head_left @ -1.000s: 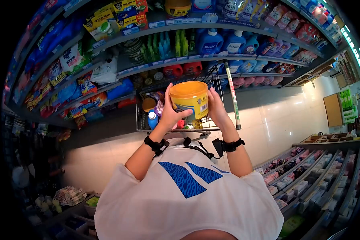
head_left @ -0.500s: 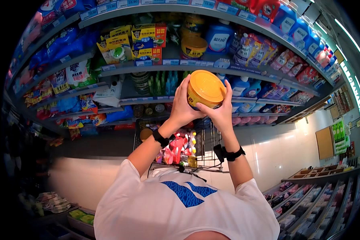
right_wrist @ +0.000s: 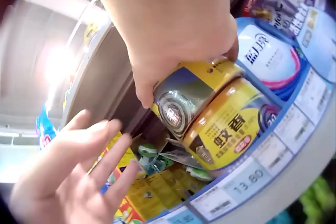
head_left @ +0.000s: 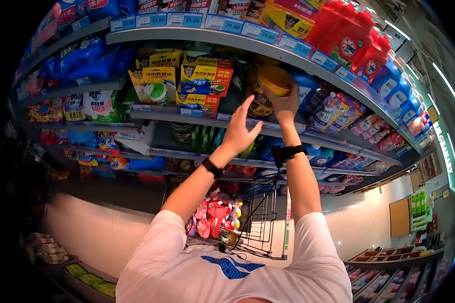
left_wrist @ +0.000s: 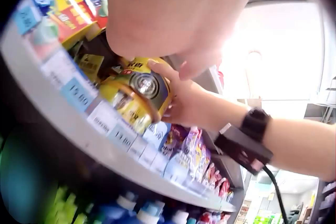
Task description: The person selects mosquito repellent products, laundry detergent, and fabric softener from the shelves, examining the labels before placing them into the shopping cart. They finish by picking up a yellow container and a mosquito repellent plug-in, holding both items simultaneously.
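Note:
My right hand (head_left: pixel 286 104) grips a yellow tub of mosquito coils (head_left: pixel 274 79) with an orange lid, fingers over its side. That tub sits on top of a second yellow tub (right_wrist: pixel 231 129) on the shelf, as the right wrist view shows. To the left and a little lower, my left hand (head_left: pixel 241 132) is held up with fingers spread and nothing in it. In the left wrist view the upper tub's dark round label (left_wrist: pixel 146 85) faces the camera, with the right thumb at its edge.
Yellow and red boxes (head_left: pixel 205 81) stand left of the tubs, and a blue detergent bottle (right_wrist: pixel 268 58) right beside them. The shelf above (head_left: pixel 187 34) overhangs the tubs. Below stands a wire cart (head_left: pixel 260 217) with red and pink goods inside.
The tub went from both hands over the cart up and forward onto the shelf, atop another tub. The left hand has let go and drawn away from it.

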A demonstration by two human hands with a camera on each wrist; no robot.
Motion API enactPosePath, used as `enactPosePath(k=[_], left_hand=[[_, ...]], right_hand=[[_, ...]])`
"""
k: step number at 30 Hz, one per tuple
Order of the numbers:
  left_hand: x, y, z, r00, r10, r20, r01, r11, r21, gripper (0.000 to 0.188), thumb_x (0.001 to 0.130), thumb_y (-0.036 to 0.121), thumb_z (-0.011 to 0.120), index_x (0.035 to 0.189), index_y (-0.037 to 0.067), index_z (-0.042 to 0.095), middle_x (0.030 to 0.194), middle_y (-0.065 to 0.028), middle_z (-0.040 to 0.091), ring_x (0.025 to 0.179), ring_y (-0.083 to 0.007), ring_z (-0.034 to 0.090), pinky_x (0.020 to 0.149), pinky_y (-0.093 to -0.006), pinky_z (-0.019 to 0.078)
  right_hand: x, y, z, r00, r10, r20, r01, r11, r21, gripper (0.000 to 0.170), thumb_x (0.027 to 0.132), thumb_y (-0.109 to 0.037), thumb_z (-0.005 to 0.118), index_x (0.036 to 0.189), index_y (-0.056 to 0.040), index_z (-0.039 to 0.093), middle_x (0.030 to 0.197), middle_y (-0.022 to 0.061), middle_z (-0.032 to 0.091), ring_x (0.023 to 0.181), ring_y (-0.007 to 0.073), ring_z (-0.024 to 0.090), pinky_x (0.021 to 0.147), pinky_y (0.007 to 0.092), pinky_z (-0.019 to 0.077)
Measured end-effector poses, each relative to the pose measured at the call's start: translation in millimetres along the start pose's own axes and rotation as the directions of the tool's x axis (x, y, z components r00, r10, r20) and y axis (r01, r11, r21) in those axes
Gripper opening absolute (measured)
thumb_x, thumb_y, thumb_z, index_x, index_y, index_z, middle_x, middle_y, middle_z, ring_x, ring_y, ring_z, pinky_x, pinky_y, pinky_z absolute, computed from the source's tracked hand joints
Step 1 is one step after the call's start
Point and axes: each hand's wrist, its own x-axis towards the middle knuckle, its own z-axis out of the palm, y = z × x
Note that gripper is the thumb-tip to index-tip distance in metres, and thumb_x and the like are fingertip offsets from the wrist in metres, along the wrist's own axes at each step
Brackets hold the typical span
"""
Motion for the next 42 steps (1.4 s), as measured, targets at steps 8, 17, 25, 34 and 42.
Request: enactPosePath(k=[8,17,25,34,42], left_hand=[[-298.5,-73.1,-81.3,0.831,-0.539,0.138,0.489,0.826,0.28,0.041,0.083,0.007,0.068,0.123,0.004,0.06,0.121,-0.015,0.062,0.113,-0.0363,0.058,0.098,-0.0414,0.0475],[-517.5,-81.1,-195.2,0.254,-0.96,-0.118,0.768,0.126,0.628,0.062,0.073,0.008,0.079,0.129,0.002,0.055,0.128,-0.0199,0.058,0.121,-0.0403,0.054,0.105,-0.0453,0.044],[-570.5,-143.0,-178.7,0.113,-0.987,-0.111,0.919,0.061,0.39,0.063,0.068,0.008,0.078,0.124,-0.007,0.055,0.119,-0.0282,0.065,0.113,-0.0453,0.062,0.101,-0.046,0.0485],[-698.5,-245.8,-151.9,0.03,-0.952,-0.306,0.988,-0.018,0.155,0.067,0.065,-0.013,0.068,0.129,-0.007,0.047,0.113,-0.0156,0.068,0.103,-0.0281,0.067,0.093,-0.0397,0.0535],[-669.9,-252.6,-160.3,-0.234,-0.945,-0.23,0.948,-0.274,0.162,0.119,0.047,-0.014,0.083,0.152,-0.004,0.026,0.136,-0.0277,0.056,0.124,-0.039,0.057,0.104,-0.0389,0.0475]], right_hand=[[-17.2,27.2,-1.3,0.983,-0.139,0.119,0.087,0.929,0.359,0.094,0.082,-0.016,0.086,0.154,0.0046,0.029,0.14,0.0223,0.056,0.125,0.0275,0.057,0.102,0.0371,0.0491],[-334.9,94.0,-97.3,0.864,0.186,0.468,-0.165,0.983,-0.086,0.03,0.091,-0.003,0.067,0.121,-0.0025,0.065,0.138,0.0169,0.056,0.113,0.0255,0.062,0.082,0.0273,0.0541],[-542.6,102.6,-238.9,0.314,0.76,0.569,-0.756,0.563,-0.335,0.024,0.097,-0.005,0.063,0.12,0.0012,0.064,0.104,0.0073,0.068,0.08,0.0112,0.064,0.069,0.0256,0.0535],[-609.7,101.7,-313.6,-0.028,0.856,0.515,-0.8,0.29,-0.526,0.034,0.096,-0.002,0.061,0.13,-0.0014,0.059,0.108,0.0068,0.069,0.095,0.0146,0.066,0.083,0.0286,0.0543],[-622.3,96.7,-351.2,-0.14,0.96,0.241,-0.926,-0.041,-0.376,0.032,0.098,-0.011,0.066,0.128,-0.0024,0.059,0.095,0.0087,0.072,0.074,0.0148,0.067,0.065,0.0286,0.0544]])
